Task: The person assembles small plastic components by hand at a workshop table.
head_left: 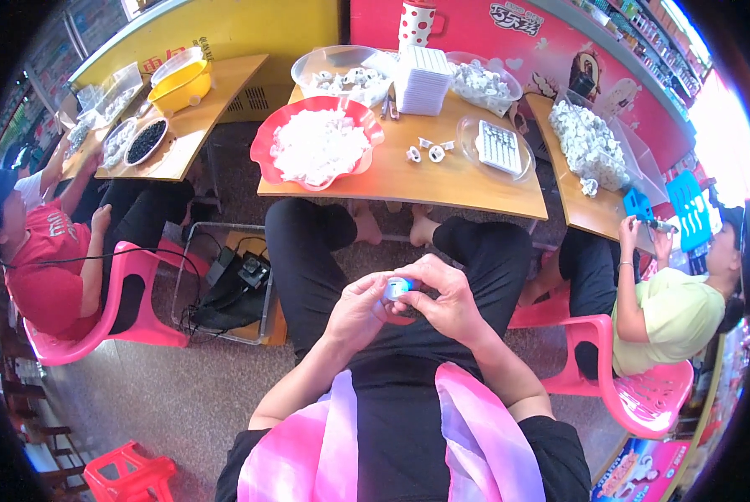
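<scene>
Above my lap, my left hand [355, 311] and my right hand [448, 303] meet, fingers pinched around a small white round plastic piece [397, 289] with a bluish glint. Its far side is hidden by my fingers. On the table [333, 191] in front of me, a red scalloped bowl [262, 146] holds a heap of white pieces. Several loose white ring-shaped parts [436, 153] lie right of it. Beside them, a white gridded tray [499, 149] rests in a clear round dish [469, 138]. A stack of white trays [423, 82] stands behind.
Clear tubs [301, 77] of white parts and a polka-dot mug [415, 25] stand at the table's back. People [45, 243] work on pink chairs [120, 293] at side tables, left and right. A bag [241, 289] sits in a wire rack; a red stool [131, 473] stands lower left.
</scene>
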Available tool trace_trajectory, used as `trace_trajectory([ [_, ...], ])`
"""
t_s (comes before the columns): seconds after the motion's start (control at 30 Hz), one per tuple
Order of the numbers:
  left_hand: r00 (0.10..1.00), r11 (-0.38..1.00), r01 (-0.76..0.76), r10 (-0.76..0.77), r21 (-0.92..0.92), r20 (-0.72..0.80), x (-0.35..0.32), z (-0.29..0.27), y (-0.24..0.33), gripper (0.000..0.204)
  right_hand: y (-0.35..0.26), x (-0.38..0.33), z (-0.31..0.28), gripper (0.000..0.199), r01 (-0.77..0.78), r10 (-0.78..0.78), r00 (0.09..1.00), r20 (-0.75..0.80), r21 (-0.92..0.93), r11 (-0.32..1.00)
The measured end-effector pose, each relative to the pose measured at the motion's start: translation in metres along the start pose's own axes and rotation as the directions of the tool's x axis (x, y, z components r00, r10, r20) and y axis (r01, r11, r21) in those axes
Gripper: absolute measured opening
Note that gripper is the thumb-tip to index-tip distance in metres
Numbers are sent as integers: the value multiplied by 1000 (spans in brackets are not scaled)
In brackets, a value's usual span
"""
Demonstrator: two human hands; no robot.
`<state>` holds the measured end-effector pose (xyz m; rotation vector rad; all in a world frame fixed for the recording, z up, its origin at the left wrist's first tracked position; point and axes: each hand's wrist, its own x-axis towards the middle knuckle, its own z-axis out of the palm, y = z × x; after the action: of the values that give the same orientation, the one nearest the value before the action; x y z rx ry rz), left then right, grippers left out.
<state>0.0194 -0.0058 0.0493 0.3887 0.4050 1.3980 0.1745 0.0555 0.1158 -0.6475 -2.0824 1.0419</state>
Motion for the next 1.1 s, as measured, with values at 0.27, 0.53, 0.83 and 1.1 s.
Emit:
trace_trajectory([
  [0.27, 989, 909, 62, 0, 413, -150, -7, 5, 2, 31, 29, -9, 7, 18, -347, 361, 930, 69, 484, 803],
  [0.53, 987, 786, 44, 62, 617, -150, -10, 13, 4, 26, 36, -15, 8, 25, -391, 405, 906, 120, 601, 697],
  [0.83, 985, 826, 69, 34, 560, -171, -10, 11, 5, 27, 32, -21, 13, 24, -356, 443, 896, 42, 665, 657],
  [1.1, 981, 844, 63, 46, 533, -188, -11, 12, 5, 24, 21, -21, 16, 19, -394, 487, 873, 33, 635, 664],
])
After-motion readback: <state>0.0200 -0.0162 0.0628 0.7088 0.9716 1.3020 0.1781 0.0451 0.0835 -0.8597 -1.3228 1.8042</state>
